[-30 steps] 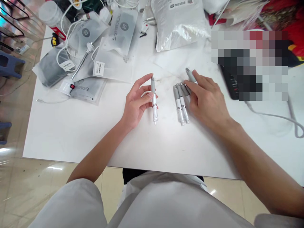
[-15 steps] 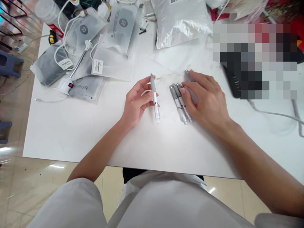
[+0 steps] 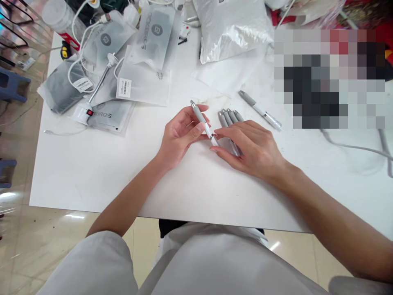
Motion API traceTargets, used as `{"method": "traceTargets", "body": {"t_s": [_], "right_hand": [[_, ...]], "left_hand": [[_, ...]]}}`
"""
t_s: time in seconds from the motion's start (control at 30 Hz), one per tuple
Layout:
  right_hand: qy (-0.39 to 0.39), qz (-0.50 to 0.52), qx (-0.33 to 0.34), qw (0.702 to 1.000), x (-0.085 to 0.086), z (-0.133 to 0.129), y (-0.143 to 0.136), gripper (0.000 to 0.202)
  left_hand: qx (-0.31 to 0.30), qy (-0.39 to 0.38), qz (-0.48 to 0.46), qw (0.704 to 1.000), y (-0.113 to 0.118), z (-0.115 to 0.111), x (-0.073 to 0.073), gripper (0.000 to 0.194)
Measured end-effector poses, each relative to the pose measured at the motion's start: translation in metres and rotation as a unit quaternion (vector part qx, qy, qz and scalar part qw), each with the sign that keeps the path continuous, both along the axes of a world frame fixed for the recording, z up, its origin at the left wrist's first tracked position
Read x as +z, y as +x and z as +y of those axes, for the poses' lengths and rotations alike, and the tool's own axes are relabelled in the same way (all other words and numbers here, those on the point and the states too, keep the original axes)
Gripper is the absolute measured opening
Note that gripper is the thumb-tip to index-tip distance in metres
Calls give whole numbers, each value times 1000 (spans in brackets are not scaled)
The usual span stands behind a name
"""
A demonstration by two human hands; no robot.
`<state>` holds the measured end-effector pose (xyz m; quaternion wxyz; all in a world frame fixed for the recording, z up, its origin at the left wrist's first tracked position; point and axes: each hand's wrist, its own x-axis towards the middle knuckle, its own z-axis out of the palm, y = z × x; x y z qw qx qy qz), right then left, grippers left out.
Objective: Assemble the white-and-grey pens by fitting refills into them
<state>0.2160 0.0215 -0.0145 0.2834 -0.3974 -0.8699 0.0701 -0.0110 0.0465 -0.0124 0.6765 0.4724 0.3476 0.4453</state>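
A ballpoint pen (image 3: 199, 114) with a grey grip, a white middle and a clear end is held in my left hand (image 3: 176, 139). My left thumb presses it against the fingers, and it tilts down to the right. My right hand (image 3: 258, 147) has its thumb and index finger around the pen's clear end, which they partly hide. Beneath that hand several similar pens (image 3: 229, 116) lie side by side on the white table (image 3: 196, 188), their lower parts covered. One more pen (image 3: 259, 109) lies apart, slanting, beyond my right hand.
Frosted packets (image 3: 158, 37) and a white lamp-like device (image 3: 81, 112) with cables cover the back left. A big silvery-white bag (image 3: 233, 30) sits at the back. On the right runs a grey cable (image 3: 353, 145) beside a blurred-out patch.
My right hand has left the lone pen and moved left to the end of the held pen. That pen has tilted from nearly straight to slanting. The lone pen now lies uncovered.
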Motion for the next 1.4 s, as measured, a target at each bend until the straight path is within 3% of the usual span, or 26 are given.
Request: {"method": "traceTargets", "body": {"t_s": [0.3, 0.53, 0.9, 1.1, 1.27, 1.4], "right_hand": [[-3, 3, -18, 1000, -1, -1, 2, 29], [7, 22, -26, 999, -4, 1, 4, 27], [14, 28, -10, 999, 0, 0, 3, 19], [-25, 7, -12, 1000, 0, 0, 3, 25], [1, 26, -8, 1000, -1, 1, 4, 22], [-45, 6, -26, 999, -7, -1, 7, 33]], "left_hand": [[-10, 2, -25, 1000, 1, -1, 3, 37], [-40, 15, -30, 999, -4, 0, 2, 42], [-25, 33, 8, 999, -1, 0, 1, 36], [-25, 46, 19, 998, -1, 0, 1, 31], [-15, 33, 23, 999, 0, 0, 2, 32], [-12, 19, 29, 999, 0, -1, 3, 36]]}}
